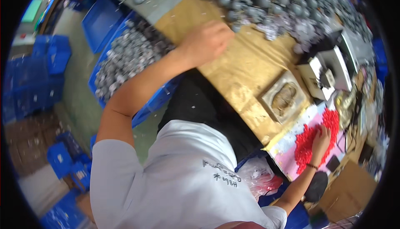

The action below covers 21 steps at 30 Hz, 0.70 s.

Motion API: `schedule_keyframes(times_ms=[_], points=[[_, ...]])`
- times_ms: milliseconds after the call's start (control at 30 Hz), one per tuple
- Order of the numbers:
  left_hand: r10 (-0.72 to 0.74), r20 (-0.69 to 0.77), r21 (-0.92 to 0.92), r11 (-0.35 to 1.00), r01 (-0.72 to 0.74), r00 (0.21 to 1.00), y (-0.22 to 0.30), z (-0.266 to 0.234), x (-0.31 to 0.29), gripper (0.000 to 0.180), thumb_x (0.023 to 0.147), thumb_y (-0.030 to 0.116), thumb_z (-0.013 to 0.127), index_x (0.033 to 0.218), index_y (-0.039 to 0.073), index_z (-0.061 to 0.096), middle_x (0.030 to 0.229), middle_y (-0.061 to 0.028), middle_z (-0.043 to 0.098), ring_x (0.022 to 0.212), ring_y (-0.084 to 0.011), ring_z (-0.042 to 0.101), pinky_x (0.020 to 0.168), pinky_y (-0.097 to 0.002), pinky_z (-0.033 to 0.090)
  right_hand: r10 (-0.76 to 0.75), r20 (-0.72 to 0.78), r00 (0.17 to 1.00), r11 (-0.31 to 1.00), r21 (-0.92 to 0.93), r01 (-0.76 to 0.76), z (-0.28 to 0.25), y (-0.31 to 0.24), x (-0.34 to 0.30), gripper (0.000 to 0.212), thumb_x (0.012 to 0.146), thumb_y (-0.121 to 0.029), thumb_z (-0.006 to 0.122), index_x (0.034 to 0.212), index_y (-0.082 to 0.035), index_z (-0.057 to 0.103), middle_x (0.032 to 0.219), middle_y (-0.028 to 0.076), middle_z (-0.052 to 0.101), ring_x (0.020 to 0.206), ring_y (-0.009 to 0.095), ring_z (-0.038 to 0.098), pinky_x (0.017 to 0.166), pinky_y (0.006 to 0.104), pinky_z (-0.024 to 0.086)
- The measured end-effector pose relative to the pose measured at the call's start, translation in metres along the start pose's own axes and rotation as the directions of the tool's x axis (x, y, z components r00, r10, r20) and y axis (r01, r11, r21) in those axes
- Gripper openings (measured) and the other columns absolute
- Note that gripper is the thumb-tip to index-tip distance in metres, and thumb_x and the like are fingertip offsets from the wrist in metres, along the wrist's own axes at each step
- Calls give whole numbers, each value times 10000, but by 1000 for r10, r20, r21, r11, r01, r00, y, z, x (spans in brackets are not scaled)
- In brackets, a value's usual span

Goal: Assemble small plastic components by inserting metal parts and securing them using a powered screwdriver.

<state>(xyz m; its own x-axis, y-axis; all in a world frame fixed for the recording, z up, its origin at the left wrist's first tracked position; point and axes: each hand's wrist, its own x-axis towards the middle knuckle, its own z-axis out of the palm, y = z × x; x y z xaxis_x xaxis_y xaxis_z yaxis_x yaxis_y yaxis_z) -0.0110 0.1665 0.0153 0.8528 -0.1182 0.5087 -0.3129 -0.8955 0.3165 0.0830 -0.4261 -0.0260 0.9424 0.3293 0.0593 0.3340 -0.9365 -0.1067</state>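
My left hand (pixel 210 39) is curled closed above the brown paper covering (pixel 237 75) on the table. Whatever its fingers hold, if anything, is hidden. Just beyond it lies a heap of silver-grey balls on thin stems (pixel 258 4). Off to the right, my right hand (pixel 321 140) reaches into a spread of small red pieces (pixel 306 143) on a pink sheet (pixel 287 150). Its fingers are bent together and touch the red pieces; what is between them is too small to make out. Between the two hands sits a square block with a worn hollow (pixel 284 97).
A white and black device (pixel 323 77) stands behind the block. At my left, a blue crate (pixel 92 83) holds many small silver-grey pieces. Blue bins (pixel 33 79) stand farther left. A plastic bag (pixel 258 177) hangs by the table edge, and a cardboard box (pixel 348 191) is at lower right.
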Motion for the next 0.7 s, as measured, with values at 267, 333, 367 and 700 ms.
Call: schedule_keyframes(times_ms=[267, 333, 367, 700], points=[[24, 125, 336, 940, -65, 992, 42, 118, 97, 182, 772, 101, 647, 952, 72, 649, 999, -71, 612, 1001, -252, 567, 750, -405, 478, 45, -72, 996, 995, -86, -51, 1, -16, 3, 93, 883, -61, 617, 952, -39, 675, 938, 140, 622, 911, 347, 611, 788, 434, 500], [64, 181, 342, 932, -124, 981, 36, 131, 98, 138, 780, 95, 609, 914, 80, 638, 950, -73, 618, 947, -259, 577, 717, -398, 457, 33, -82, 996, 991, -125, -43, 1, -22, 5, 64, 873, -67, 621, 915, -40, 660, 908, 137, 611, 880, 343, 607, 763, 443, 499], [103, 182, 314, 936, -157, 978, 36, 131, 94, 135, 786, 94, 607, 917, 80, 636, 932, -73, 615, 930, -263, 579, 716, -399, 454, 21, -90, 996, 989, -146, -34, 1, -21, 4, 49, 866, -68, 623, 896, -41, 650, 898, 135, 606, 866, 341, 605, 752, 446, 498], [217, 375, -212, 967, -144, 901, 62, 68, 20, 233, 778, 110, 734, 989, 75, 641, 897, -76, 571, 873, -291, 583, 753, -411, 507, 113, -237, 965, 979, 190, -68, -7, -30, 0, 118, 795, 49, 652, 884, -25, 629, 863, 114, 615, 773, 270, 613, 697, 366, 504]])
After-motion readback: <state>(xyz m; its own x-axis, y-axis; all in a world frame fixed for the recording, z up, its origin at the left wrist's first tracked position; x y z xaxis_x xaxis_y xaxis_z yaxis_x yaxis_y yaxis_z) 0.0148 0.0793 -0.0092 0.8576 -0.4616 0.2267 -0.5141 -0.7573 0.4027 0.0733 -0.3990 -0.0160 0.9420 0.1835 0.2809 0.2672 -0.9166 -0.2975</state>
